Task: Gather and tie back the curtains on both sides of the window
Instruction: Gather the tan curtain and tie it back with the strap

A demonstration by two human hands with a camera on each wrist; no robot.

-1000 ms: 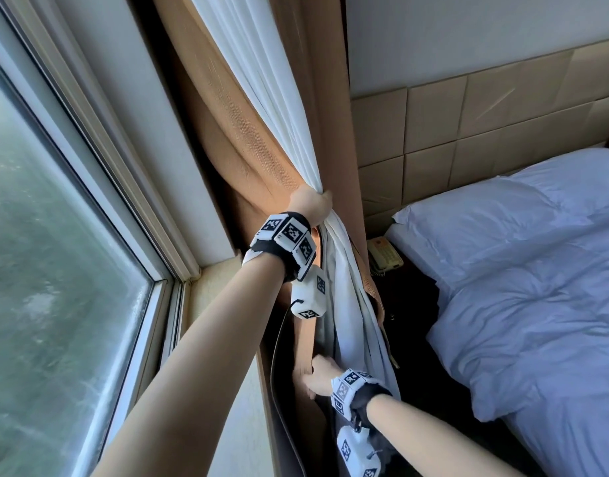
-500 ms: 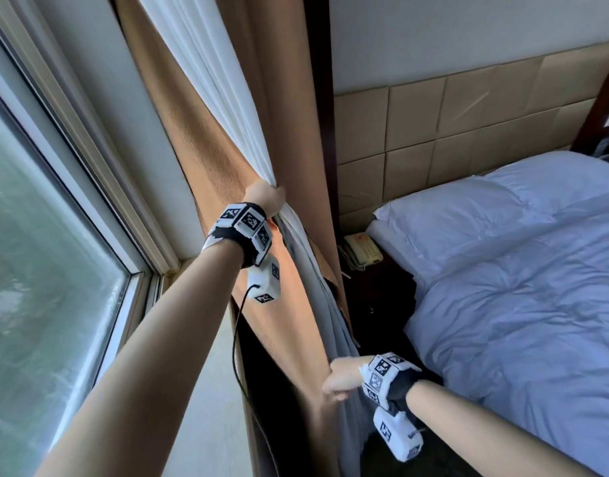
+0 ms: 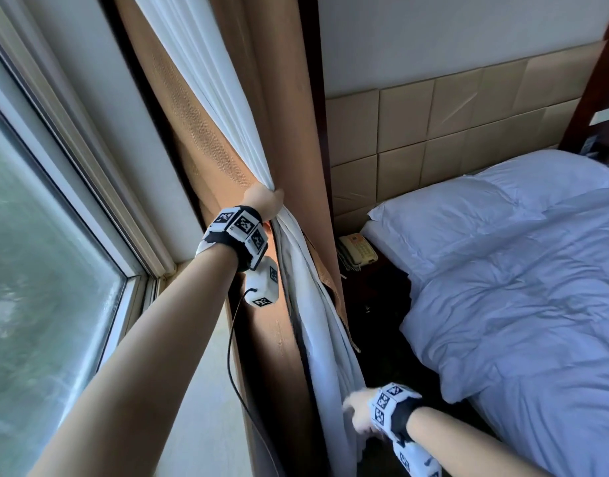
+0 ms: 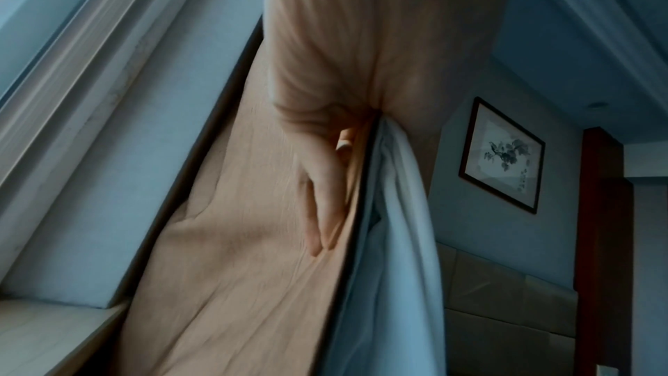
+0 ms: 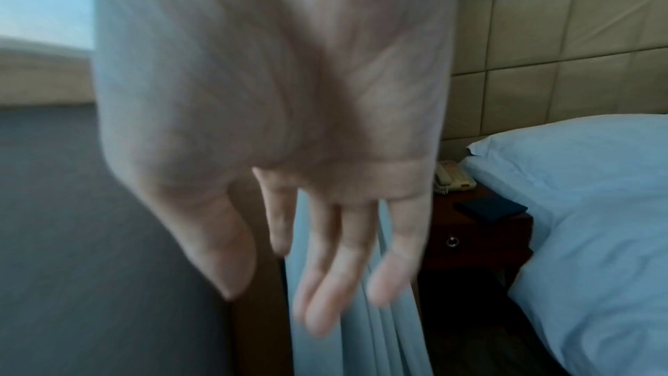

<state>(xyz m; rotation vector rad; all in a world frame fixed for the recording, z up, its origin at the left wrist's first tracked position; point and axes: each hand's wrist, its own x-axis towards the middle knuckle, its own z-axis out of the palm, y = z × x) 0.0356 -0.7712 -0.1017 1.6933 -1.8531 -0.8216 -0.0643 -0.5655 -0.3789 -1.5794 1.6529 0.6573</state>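
A tan curtain [image 3: 206, 139] and a white sheer curtain [image 3: 213, 80] hang together beside the window's right edge. My left hand [image 3: 265, 203] grips both in a bunch at about sill height. In the left wrist view, my left hand [image 4: 325, 187] curls round the tan curtain [image 4: 361, 39], with the sheer [image 4: 401, 196] hanging to its right. My right hand [image 3: 359, 413] is low down, fingers extended, at the sheer's loose lower folds [image 3: 323, 339]. In the blurred right wrist view, my right hand [image 5: 325, 239] is spread in front of the sheer [image 5: 361, 339] and holds nothing.
The window [image 3: 37, 304] and its sill fill the left. A bed [image 3: 520, 304] with a pillow [image 3: 468, 215] stands close on the right, under a padded headboard [image 3: 434, 132]. A telephone [image 3: 358, 254] sits on a dark nightstand between curtain and bed. A black cable [image 3: 234, 356] hangs from my left wrist.
My right hand has let go of the tan curtain's lower edge, moved right to the sheer, and opened. My left hand keeps its grip on the bunch.
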